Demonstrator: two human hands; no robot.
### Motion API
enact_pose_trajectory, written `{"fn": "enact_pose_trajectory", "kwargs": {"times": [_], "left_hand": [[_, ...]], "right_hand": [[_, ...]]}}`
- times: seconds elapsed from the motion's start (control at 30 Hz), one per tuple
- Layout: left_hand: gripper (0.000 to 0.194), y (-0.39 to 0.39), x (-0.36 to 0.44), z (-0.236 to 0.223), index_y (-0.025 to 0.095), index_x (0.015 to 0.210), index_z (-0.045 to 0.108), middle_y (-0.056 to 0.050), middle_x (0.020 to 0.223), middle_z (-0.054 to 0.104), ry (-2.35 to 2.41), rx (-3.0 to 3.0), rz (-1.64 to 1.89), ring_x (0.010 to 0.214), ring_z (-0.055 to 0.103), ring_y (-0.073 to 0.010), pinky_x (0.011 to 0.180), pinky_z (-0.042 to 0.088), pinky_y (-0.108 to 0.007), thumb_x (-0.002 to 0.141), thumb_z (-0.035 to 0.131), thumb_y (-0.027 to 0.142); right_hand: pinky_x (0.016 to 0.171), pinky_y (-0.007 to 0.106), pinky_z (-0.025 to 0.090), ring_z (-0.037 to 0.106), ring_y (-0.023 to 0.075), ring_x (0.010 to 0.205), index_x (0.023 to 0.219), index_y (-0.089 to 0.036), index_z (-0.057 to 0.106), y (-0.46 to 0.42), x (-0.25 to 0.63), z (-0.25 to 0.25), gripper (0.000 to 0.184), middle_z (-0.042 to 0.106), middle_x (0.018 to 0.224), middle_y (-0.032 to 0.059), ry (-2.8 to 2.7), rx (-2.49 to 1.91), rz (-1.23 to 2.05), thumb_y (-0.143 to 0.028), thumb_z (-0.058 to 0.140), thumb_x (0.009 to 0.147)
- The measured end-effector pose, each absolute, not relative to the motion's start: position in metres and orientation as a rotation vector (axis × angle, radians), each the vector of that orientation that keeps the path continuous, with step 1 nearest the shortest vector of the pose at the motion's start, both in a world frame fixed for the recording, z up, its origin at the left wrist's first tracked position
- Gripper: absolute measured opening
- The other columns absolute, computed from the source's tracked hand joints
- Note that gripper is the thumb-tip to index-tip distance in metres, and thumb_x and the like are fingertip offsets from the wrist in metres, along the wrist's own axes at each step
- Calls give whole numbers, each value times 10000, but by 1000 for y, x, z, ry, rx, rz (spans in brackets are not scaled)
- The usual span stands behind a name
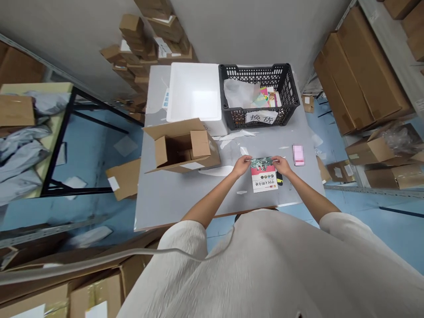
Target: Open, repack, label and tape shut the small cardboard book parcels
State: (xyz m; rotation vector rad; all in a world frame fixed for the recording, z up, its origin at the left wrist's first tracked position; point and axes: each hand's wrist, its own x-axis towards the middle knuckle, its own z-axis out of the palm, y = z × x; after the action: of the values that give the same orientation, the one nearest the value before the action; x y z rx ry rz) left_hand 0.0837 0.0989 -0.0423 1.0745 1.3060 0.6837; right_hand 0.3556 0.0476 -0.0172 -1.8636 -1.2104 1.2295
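A book (264, 176) with a white, pink and dark green cover is held by its far corners over the near side of the table. My left hand (243, 164) pinches its far left corner, and my right hand (281, 165) grips the far right one. Under the book's right edge, beside my right hand, part of a black and yellow object (280, 179) shows; the rest is hidden. An open cardboard box (202, 155) stands to the left of my left hand. To the right of my right hand lies a pink pack (298, 155).
Behind the cardboard box is a white foam box (175, 95), next to a black plastic crate (293, 98) holding books and a plastic bag. Paper scraps (232, 138) lie on the grey table (155, 198). Shelves with cartons (367, 70) flank the right side; grey parcels (20, 154) lie left.
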Motion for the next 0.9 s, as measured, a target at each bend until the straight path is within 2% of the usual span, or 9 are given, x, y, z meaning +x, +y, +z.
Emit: {"fn": "enact_pose_trajectory", "kwargs": {"times": [0.17,0.37,0.53,0.7,0.9], "left_hand": [[237,57,87,-70,217,1051,785,-101,1249,834,1324,1060,516,1240,755,-284,1194,545,-473,816,763,197],[304,22,93,-90,202,1112,803,-110,1310,823,1308,1098,374,1319,746,-290,1232,536,-459,848,675,124],[402,10,96,-95,222,1266,802,-107,1425,790,1301,1303,230,1323,746,-313,1197,570,-465,878,702,191],[504,0,95,-98,215,1423,750,-124,1502,759,1235,1521,83,1312,754,-346,1208,564,-468,922,736,268],[630,-5,98,-106,203,1575,648,-133,1667,640,1124,1700,-12,1523,631,-333,1330,455,-461,953,675,299]], "right_hand": [[1137,441,594,780,272,1169,1116,-212,828,0,354,-40,311,840,1261,106,-1199,-2067,1299,-170,674,849],[1128,428,602,759,303,1273,1220,-214,827,-26,351,-58,345,829,1284,112,-1323,-2192,1329,-188,675,912],[1159,477,591,747,329,1292,1253,-233,810,-32,352,-75,368,804,1326,113,-1395,-2146,1327,-213,713,898],[1262,535,510,691,339,1396,1318,-227,786,-36,349,-91,428,715,1516,137,-1469,-2159,1333,-231,713,896],[1307,538,449,575,367,1538,1394,-212,766,-40,345,-98,494,635,1612,159,-1508,-2209,1332,-263,721,905]]}}
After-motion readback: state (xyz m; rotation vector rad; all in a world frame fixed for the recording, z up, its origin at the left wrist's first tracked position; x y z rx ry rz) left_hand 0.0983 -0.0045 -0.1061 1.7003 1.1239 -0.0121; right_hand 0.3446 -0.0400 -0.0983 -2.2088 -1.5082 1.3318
